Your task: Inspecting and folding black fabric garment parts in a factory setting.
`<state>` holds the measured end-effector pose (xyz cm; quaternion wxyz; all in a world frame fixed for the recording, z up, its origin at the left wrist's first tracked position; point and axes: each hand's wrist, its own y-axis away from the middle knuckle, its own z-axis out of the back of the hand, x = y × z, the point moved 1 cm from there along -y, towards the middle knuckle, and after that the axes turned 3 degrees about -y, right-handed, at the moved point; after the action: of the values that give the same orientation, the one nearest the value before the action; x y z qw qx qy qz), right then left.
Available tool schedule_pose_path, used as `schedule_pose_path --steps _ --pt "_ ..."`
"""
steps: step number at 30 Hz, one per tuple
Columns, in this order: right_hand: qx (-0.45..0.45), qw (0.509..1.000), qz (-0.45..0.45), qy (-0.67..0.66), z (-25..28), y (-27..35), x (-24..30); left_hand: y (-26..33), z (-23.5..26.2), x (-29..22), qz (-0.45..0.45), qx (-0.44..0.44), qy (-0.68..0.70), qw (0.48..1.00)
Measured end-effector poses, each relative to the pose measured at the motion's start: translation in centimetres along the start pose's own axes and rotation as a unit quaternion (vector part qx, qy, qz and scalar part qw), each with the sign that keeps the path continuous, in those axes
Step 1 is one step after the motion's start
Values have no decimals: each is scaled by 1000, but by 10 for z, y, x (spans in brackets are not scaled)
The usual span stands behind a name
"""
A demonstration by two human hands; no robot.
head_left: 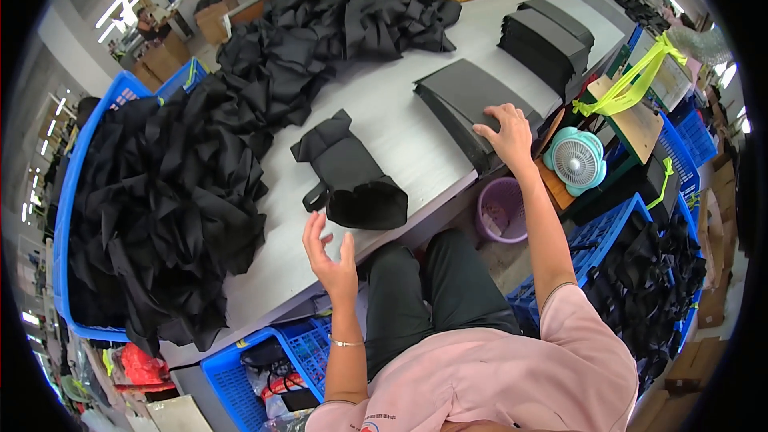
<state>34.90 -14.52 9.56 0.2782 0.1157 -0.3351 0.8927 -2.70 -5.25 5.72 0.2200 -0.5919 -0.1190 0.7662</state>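
Observation:
On the light table lies a black fabric pouch (346,166), its open mouth facing me and a small loop at its left side. My left hand (330,260) is just in front of that loop, fingers spread, with nothing in it. To the right, my right hand (510,138) rests its curved fingertips on the near right part of a stack of dark grey flat panels (468,96). Its fingers are apart and I see nothing gripped. Behind that stack stands a second, taller stack of dark panels (546,44).
A large heap of black fabric pieces (160,192) fills a blue crate (60,264) and spreads across the table's far left. At right are a turquoise fan (578,160), a purple bin (504,208) and a blue crate of black pieces (640,288). Another blue crate (232,368) sits below.

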Motion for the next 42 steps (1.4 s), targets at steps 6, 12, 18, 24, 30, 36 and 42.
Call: schedule_pose_path --steps 6,12,18,24,30,36,42 --pt "2 978 146 149 -21 -4 -8 38 3 -2 88 -4 123 989" --pt "-34 966 171 189 12 7 22 59 5 -13 133 40 200 970" --pt "3 961 232 152 45 122 109 85 -33 -12 275 227 416 837" --pt "170 974 86 -120 43 224 131 125 -76 -3 433 338 517 657" --pt "252 908 -94 -322 77 253 120 129 -88 -10 479 368 577 550" --pt "260 720 -296 -571 94 260 108 106 -90 -37 340 385 718 470" --pt "157 913 -179 -330 92 255 110 94 -70 -48 429 285 528 675"
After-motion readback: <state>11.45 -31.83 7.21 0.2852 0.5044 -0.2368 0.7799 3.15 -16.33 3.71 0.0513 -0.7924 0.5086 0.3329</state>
